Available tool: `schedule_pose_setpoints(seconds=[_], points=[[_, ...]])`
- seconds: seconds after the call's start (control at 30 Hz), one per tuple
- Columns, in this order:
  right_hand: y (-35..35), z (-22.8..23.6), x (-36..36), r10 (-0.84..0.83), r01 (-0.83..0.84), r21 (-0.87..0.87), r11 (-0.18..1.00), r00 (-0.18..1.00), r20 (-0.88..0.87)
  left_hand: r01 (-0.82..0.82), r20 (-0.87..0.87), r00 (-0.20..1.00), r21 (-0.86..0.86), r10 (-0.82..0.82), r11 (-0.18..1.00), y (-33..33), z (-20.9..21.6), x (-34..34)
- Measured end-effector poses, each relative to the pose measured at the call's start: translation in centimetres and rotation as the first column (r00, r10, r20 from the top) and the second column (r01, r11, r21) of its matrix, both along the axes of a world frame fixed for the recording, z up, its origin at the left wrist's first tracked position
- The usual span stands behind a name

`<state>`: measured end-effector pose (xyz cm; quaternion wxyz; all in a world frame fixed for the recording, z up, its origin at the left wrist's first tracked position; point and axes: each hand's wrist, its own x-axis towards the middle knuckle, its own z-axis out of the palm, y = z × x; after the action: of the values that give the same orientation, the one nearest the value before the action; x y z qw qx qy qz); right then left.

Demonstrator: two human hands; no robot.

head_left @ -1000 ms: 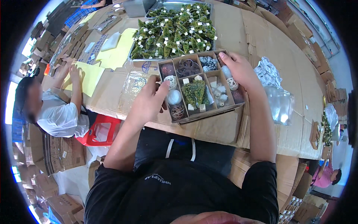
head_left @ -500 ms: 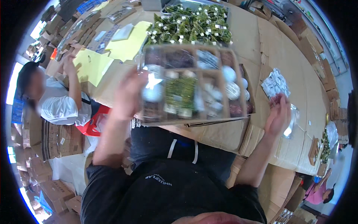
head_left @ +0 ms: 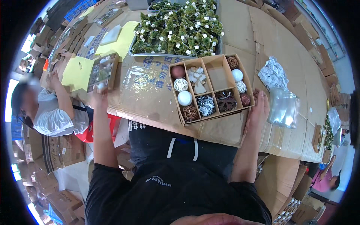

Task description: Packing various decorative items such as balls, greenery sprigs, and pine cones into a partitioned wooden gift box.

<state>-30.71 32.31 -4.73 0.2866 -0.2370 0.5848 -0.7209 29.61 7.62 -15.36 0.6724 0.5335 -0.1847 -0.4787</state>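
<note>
The left hand [head_left: 99, 98] grasps a clear-topped brown cardboard box [head_left: 113, 72]; an open brown divided cardboard box [head_left: 219, 76] adjoins the right hand [head_left: 259, 108], grip unclear.

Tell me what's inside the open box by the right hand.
Balls, white ornaments and a brown snowflake, plus a frosted dark piece; one compartment is bare. Anything beneath them is covered.

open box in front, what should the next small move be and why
Probably move the right hand to the tray for a green tree: the open box has one bare compartment, its others are filled, and the left hand is at a filled box.
</note>
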Motion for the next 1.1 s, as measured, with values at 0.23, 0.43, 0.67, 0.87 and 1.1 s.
schedule_pose_setpoints(seconds=[0.23, 0.43, 0.67, 0.87, 1.1], points=[[1.1, -6.8, -1.3, -0.046, 0.005, 0.108, 0.994, 0.923, 0.383, 0.038, 0.912, 0.346, -0.247, 0.219, 0.968, 5.3, 5.3, -18.3], [8.7, -21.6, 1.0, 0.042, 0.192, 0.300, 0.934, 0.778, -0.627, 0.530, 0.973, 0.226, -0.081, -0.048, 0.844, 2.2, 10.4, -23.5], [7.6, -13.8, 6.3, -0.032, 0.036, 0.016, 0.999, 0.977, -0.213, 0.519, 0.962, -0.243, 0.234, -0.120, 0.822, -2.8, 10.9, -27.0], [7.3, -13.2, 7.6, -0.055, 0.059, 0.011, 0.998, 0.973, -0.226, 0.161, 0.796, -0.464, 0.508, -0.389, 0.846, -8.7, 9.6, -25.1], [6.6, -11.3, 7.5, -0.092, 0.087, -0.032, 0.996, 0.916, -0.390, 0.709, 0.607, 0.080, 0.523, -0.790, 0.474, 1.2, 14.1, -27.5]])
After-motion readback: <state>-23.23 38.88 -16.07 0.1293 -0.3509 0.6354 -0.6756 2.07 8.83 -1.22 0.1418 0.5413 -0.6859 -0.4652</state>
